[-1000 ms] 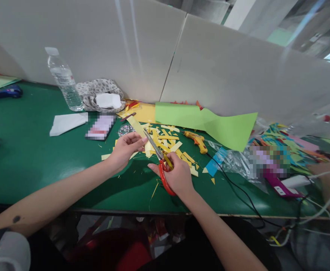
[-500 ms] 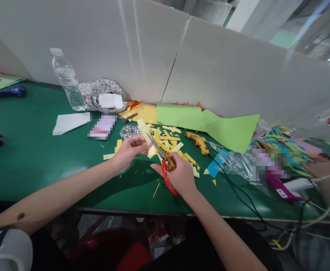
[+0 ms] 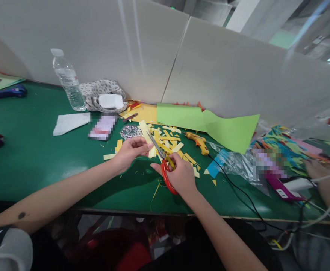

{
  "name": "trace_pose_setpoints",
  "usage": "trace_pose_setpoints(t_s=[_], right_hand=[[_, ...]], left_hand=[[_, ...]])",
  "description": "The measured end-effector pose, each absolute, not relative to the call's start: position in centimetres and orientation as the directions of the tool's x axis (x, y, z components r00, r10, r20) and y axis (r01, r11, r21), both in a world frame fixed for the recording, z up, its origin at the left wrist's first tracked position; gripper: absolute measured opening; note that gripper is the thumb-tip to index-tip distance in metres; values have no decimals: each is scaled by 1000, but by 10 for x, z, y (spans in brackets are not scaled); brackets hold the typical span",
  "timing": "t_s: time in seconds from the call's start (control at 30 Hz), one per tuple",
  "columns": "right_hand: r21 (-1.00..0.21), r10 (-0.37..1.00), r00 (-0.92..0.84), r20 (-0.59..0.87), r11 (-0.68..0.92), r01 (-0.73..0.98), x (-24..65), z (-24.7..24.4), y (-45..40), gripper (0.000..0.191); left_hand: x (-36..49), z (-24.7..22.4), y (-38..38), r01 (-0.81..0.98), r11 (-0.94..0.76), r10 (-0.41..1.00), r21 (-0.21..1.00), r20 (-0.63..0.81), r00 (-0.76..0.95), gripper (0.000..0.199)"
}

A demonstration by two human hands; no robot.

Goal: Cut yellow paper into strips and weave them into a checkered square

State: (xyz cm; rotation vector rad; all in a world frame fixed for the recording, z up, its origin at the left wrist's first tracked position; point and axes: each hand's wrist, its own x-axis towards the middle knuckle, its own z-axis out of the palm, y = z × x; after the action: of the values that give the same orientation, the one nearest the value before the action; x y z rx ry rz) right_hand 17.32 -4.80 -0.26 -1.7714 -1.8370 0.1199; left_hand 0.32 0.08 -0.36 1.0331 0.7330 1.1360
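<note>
Between the thumb and fingers of my left hand (image 3: 133,149) is a pale yellow paper strip (image 3: 144,130), its far end pointing away from me. My right hand (image 3: 180,174) grips red-handled scissors (image 3: 169,182), whose blades lie along the strip's right side. A yellow item, its kind unclear, shows within the right hand's grip beside the scissor handles. Loose yellow paper pieces (image 3: 169,138) are scattered on the green table (image 3: 69,158) beyond and beside both hands. Behind the left hand sits a clear packet of small shiny bits (image 3: 130,131).
A yellow glue gun (image 3: 200,143) with a black cord lies right of the scraps. Green paper sheets (image 3: 227,130) rest against the grey partition (image 3: 97,45). A water bottle (image 3: 70,84) stands back left, beside a patterned cloth pouch (image 3: 103,88). Another person's hand (image 3: 320,171) reaches in at right.
The paper strip in my left hand has shifted very slightly. Both hands keep nearly the same place and grip; the other person's hand at right has moved a little.
</note>
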Motion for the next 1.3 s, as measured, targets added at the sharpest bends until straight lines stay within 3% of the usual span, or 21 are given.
trace_pose_setpoints(t_s=[0.63,0.83,1.3], right_hand=[[-416,921,38,387,137,899,174,-4,-49,48],[-356,944,41,327,83,931,174,-2,-48,44],[-366,953,37,301,80,927,177,-2,-48,43]], left_hand=[[7,-12,1,-379,112,945,919,20,327,20],[10,-16,-1,-382,119,943,917,16,333,20],[11,-18,-3,-357,134,933,924,5,361,21]])
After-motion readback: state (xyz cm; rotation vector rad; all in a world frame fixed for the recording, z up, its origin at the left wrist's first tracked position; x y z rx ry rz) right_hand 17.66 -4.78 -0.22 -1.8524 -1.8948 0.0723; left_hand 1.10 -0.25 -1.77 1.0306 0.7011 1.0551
